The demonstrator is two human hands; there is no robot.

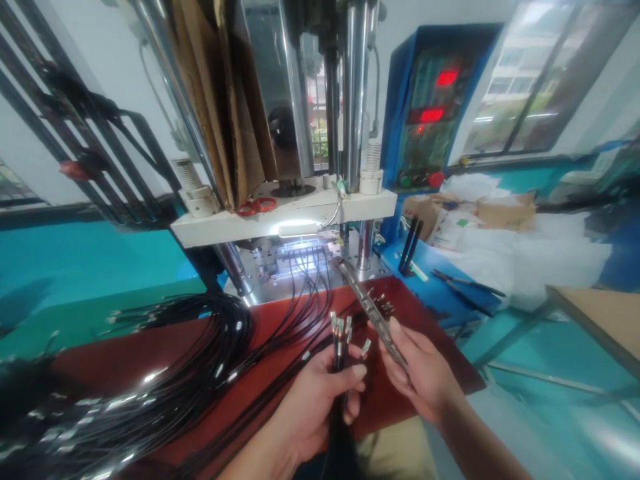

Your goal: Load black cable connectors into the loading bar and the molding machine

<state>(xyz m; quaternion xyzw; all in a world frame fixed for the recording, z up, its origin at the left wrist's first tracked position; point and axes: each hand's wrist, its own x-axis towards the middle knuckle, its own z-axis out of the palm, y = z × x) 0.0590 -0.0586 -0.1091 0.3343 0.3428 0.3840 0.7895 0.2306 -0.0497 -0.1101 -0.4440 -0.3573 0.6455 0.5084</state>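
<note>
My left hand [327,393] is closed round a small bunch of black wires [339,353], their silvery terminals pointing up past my fingers. My right hand [417,370] grips the near end of a long, narrow metal bar [370,308] with notches along it; its exact kind I cannot make out. The bar slants away to the left, its far end near the press bed [265,287]. Under a bright lamp, several black wires run from a lit metal mould [303,259] on that bed, across the red-brown work surface [400,393].
A large heap of black cables [215,380] covers the left of the surface. Red-handled scissors [256,207] lie on the white press plate [290,217]. Right of the press stand a blue control box [425,113], pliers [465,287] on a blue ledge, and white bags [530,253].
</note>
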